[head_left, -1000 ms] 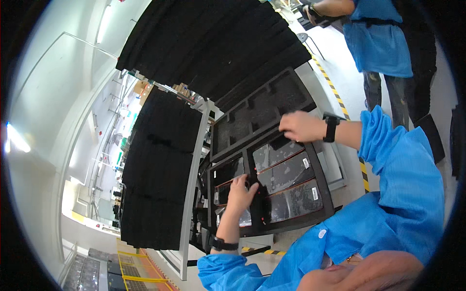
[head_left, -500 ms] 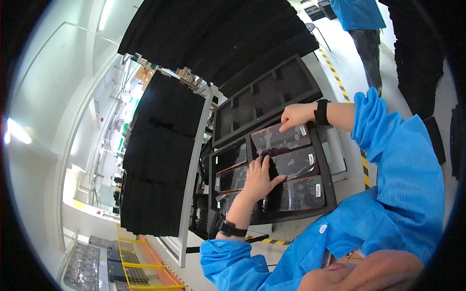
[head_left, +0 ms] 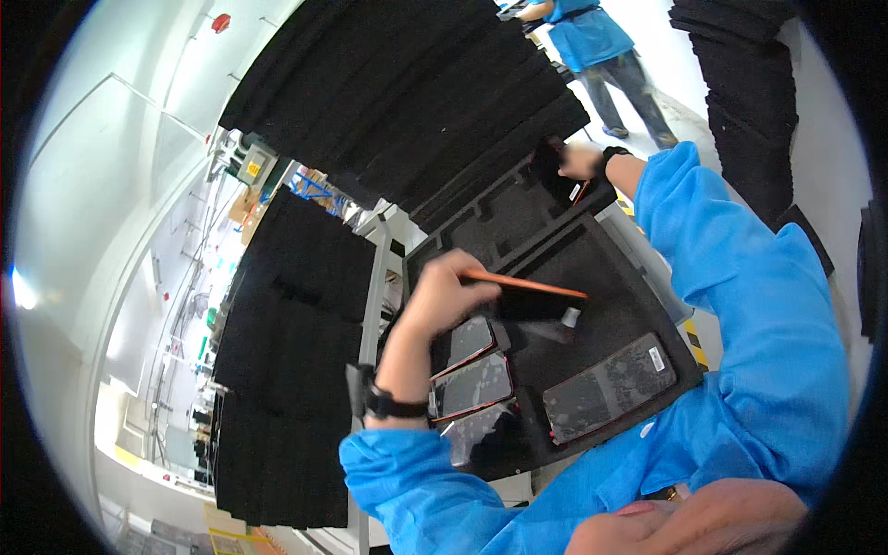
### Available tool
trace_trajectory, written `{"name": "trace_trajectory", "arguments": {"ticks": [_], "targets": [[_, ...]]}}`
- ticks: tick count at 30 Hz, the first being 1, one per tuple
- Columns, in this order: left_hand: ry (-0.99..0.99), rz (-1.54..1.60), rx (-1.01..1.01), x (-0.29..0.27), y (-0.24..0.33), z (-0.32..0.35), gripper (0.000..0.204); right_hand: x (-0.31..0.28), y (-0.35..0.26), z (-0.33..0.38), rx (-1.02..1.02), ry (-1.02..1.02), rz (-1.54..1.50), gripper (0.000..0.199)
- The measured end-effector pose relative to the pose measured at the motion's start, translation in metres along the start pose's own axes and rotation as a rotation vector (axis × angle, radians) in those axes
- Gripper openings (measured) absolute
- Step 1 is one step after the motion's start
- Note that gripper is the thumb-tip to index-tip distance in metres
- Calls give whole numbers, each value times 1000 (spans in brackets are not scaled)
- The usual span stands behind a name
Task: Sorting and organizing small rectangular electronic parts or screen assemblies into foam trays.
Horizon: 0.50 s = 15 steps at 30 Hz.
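My left hand (head_left: pixel 446 294) grips a dark screen panel (head_left: pixel 536 298) by its left end, fingers closed on it. That panel is tilted on edge above the near black foam tray (head_left: pixel 606 245), showing an orange rim and a white label. Farther off, my right hand (head_left: pixel 583 163) is blurred but closed on another dark panel (head_left: pixel 561 185) over the right end of the far black tray (head_left: pixel 481 208). A glossy panel (head_left: pixel 610 388) with a white label lies at the near right of the near tray. Several more panels (head_left: pixel 474 384) lie in its left part.
Black curtains (head_left: pixel 398 102) hang behind the trays, with another black curtain (head_left: pixel 296 342) to the left beside a pale metal post (head_left: pixel 377 277). A person in a blue smock (head_left: pixel 592 42) stands at the far right. Yellow-black floor tape (head_left: pixel 694 342) runs along the right.
Both hands have lifted panels from the near tray. The right hand has carried one away to the far tray, while the left has raised another on edge. My view has shifted somewhat.
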<state>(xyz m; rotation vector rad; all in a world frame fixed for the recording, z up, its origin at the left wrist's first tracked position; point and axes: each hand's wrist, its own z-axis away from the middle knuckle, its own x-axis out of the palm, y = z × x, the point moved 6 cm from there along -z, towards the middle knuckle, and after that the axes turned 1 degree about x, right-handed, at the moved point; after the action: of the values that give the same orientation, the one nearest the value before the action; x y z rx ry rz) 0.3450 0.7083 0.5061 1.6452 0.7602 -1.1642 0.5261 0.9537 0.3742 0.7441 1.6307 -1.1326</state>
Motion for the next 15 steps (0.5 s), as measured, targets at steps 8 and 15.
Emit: {"name": "trace_trajectory", "arguments": {"ticks": [8, 15], "targets": [[171, 120, -55, 3, -115, -156, 34, 15, -38, 41, -112, 293, 165, 28], [568, -143, -288, 64, -135, -164, 71, 17, -42, 59, -171, 156, 96, 34]]}}
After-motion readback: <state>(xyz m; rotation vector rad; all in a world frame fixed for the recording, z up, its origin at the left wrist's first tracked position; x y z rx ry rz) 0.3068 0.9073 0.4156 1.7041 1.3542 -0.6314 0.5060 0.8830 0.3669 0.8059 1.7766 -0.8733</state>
